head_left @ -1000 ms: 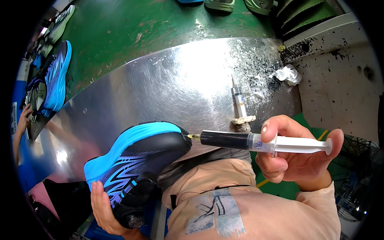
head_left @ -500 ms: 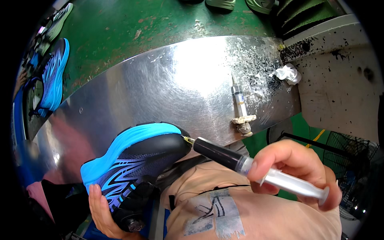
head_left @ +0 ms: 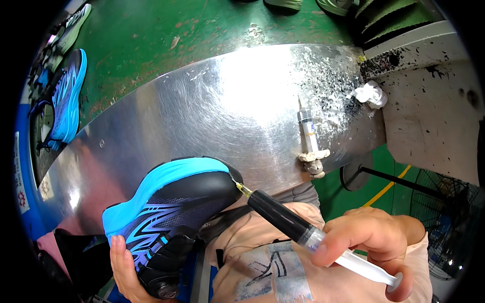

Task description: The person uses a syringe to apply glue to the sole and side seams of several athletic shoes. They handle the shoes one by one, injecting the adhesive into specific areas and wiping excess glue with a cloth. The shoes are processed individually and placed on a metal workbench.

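Pinching one syringe, the curled right hand slants it toward one shoe on its left, clasped by the cupped left hand, a second syringe ahead.

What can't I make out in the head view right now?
All in the head view:
- Far side of the shoe: turned away from the camera.
- Thumb of the left hand: hidden by the shoe.
- Needle tip contact: too small to tell.
- Part of the dark syringe: covered by the right hand.
- Green shoes: cut off by the upper edge.
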The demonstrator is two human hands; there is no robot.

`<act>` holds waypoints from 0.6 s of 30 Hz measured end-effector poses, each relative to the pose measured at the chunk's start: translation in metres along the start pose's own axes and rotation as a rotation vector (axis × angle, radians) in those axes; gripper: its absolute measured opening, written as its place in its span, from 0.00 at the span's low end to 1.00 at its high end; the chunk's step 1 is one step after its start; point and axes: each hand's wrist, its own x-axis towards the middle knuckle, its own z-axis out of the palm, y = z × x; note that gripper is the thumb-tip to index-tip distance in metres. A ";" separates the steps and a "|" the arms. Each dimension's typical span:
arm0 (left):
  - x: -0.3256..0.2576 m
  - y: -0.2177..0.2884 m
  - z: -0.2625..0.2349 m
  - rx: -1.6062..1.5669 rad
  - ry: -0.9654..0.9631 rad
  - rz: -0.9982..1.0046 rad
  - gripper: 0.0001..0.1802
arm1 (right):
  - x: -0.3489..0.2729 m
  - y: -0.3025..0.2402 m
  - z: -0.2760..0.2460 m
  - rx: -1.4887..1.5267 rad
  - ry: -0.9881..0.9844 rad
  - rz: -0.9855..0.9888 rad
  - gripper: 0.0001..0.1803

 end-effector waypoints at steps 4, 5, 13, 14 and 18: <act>0.009 -0.002 -0.002 0.008 -0.055 -0.037 0.28 | 0.000 0.010 -0.017 0.006 -0.132 -0.088 0.58; 0.013 -0.002 -0.003 -0.004 -0.065 -0.042 0.28 | 0.001 0.010 -0.020 -0.015 -0.129 -0.078 0.57; 0.045 -0.017 -0.003 -0.170 -0.217 -0.157 0.38 | 0.007 0.009 -0.021 -0.146 0.084 0.086 0.50; 0.051 -0.019 -0.006 -0.182 -0.261 -0.185 0.38 | 0.008 0.014 -0.023 -0.113 0.094 0.074 0.50; 0.075 -0.035 -0.006 -0.270 -0.417 -0.290 0.40 | 0.012 0.022 -0.031 0.012 0.069 0.160 0.51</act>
